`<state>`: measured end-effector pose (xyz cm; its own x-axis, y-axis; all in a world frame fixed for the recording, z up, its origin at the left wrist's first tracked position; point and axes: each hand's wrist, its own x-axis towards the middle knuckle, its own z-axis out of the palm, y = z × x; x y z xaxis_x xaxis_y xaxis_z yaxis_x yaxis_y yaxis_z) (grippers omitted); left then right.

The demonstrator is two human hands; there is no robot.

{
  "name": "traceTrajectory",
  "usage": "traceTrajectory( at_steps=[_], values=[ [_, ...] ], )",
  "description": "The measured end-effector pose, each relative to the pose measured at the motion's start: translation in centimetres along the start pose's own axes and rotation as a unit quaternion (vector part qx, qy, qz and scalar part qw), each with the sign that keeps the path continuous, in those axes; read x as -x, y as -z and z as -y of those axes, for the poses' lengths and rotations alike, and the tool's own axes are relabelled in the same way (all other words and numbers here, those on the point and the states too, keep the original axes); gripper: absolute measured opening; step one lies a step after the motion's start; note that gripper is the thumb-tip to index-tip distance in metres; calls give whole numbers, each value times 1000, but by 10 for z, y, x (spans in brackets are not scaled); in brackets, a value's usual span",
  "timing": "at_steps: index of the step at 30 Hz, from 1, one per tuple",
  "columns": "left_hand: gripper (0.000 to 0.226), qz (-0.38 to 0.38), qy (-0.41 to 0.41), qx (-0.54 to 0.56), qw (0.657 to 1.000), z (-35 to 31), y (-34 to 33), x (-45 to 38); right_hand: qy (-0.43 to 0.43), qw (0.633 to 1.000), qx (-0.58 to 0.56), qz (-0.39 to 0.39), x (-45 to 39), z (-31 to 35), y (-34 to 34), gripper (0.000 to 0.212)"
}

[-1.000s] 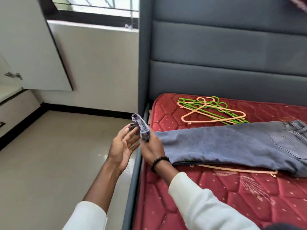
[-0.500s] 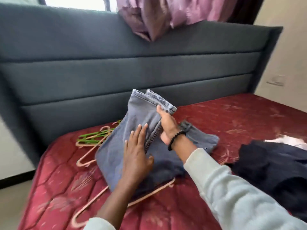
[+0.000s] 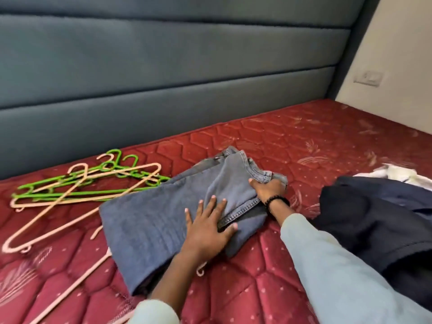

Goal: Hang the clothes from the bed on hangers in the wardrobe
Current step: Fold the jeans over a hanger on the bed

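Blue-grey jeans lie folded on the red mattress. My left hand presses flat on the folded cloth with fingers spread. At the jeans' right end my right hand grips the waistband, fingers curled into the denim. A pink hanger lies partly under the jeans, its hook poking out at the near edge. A heap of green and pink hangers sits to the left near the headboard. The wardrobe is out of view.
A dark garment is piled on the mattress at the right, with white cloth behind it. The grey padded headboard runs along the back. A cream wall with a switch plate stands at the far right.
The jeans went from stretched out, to lifted and folded over, to pressed flat on the mattress. My view swung right from the bed's left edge toward the headboard.
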<state>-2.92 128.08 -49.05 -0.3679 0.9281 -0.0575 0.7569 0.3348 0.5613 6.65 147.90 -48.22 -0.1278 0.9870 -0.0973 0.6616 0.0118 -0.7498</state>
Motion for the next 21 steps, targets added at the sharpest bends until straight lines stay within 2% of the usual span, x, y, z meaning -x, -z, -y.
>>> traceTrajectory(
  at_steps=[1, 2, 3, 5, 6, 7, 8, 9, 11, 13, 15, 18, 21],
  values=[
    [61, -16, -10, 83, 996, 7, 11, 3, 42, 994, 81, -54, 3, -3, -4, 62],
    [53, -83, -12, 140, 987, 16, 26, 10, 78, 980, 152, -99, 4, -3, -4, 65],
    [44, -183, 10, 147, 972, 28, 40, 17, 84, 970, 198, -113, 5, -3, 0, 70],
    [41, -346, 155, 47, 924, 60, 72, 38, 13, 973, 223, -58, 1, -5, 8, 94],
    [50, -362, 260, 30, 895, 78, 82, 51, -38, 977, 211, -12, -2, -7, 10, 105],
    [63, -339, 352, 65, 870, 90, 90, 60, -73, 978, 196, 18, -5, -10, 12, 112],
    [75, -300, 413, 133, 850, 99, 91, 67, -86, 979, 185, 25, -6, -12, 14, 113],
    [83, -272, 438, 187, 836, 105, 91, 72, -81, 982, 169, 19, -6, -11, 14, 110],
    [73, -263, 415, 226, 841, 102, 85, 76, -56, 993, 101, 4, -5, -7, 15, 97],
    [45, -314, 362, 205, 853, 92, 81, 76, -32, 999, -4, -12, 0, -1, 20, 74],
    [29, -368, 314, 214, 849, 76, 93, 77, -2, 994, -103, -42, 11, 13, 29, 54],
    [28, -417, 285, 272, 819, 85, 129, 90, 70, 976, -198, -51, 40, 43, 39, 48],
    [32, -455, 270, 282, 801, 115, 182, 135, 122, 938, -322, -30, 90, 75, 39, 50]
  ],
)
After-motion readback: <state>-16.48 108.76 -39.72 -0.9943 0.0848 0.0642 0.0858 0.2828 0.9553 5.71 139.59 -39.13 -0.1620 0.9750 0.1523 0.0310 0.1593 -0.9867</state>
